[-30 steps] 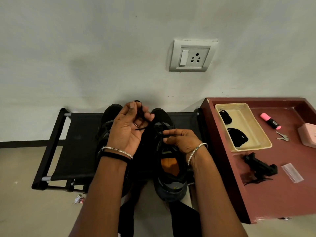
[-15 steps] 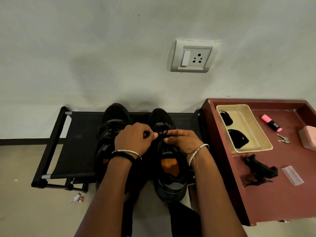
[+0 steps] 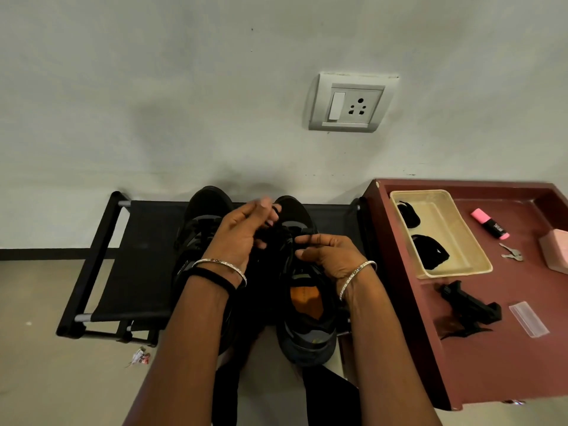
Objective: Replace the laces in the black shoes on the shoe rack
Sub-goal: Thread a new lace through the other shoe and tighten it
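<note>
Right now I have the right hand point(image 3: 325, 256) pinching thumb against forefinger on a strand of the black lace point(image 3: 278, 233), just above the tongue of the black shoe point(image 3: 307, 336) with the orange insole. The left hand point(image 3: 239, 241) is curled, with its fingertips bunched on what I take to be the other run of that lace, raised a little over the eyelets. It is black on black and blurred there, so I can't tell which eyelet the lace passes through.

Both hands meet over the upper front of that shoe. The second black shoe point(image 3: 206, 207) sits just beside it, partly behind my left wrist. Both shoes rest on the shoe rack point(image 3: 135, 259) against the wall.

I judge this to be mid-threading on the near shoe: drawing the lace through and evening it, not yet tying. The next move calls for keeping tension with the right pinch while the left feeds its end into the next eyelet across. The risks are losing the tip or skipping a hole in this poor contrast.

To the right on the red table point(image 3: 491, 373), a beige tray point(image 3: 455, 273) holds two dark bundles point(image 3: 430, 252), possibly laces.
</note>
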